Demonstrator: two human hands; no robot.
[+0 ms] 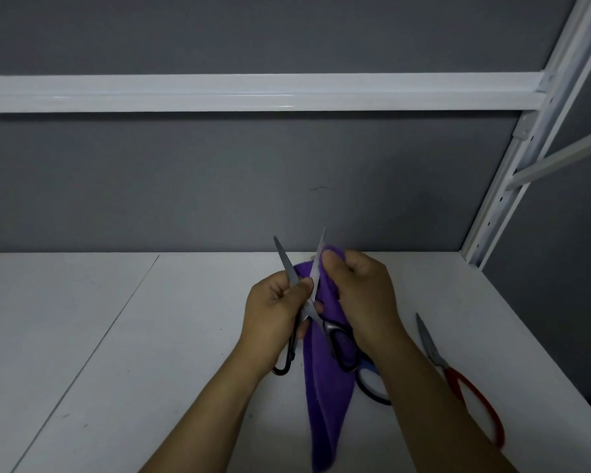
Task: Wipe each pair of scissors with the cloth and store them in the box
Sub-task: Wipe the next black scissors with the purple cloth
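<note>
A grey wall fills 12 o'clock, crossed by a white rail that meets a slotted post at 2 o'clock. The white tabletop spreads below. A purple cloth hangs toward 6 o'clock. The left hand grips the black scissors near the pivot, blades spread and tips at 12 o'clock. The right hand has its fingers pinching the cloth round one blade. Blue scissors lie partly under the right forearm. Red scissors lie at 4 o'clock.
</note>
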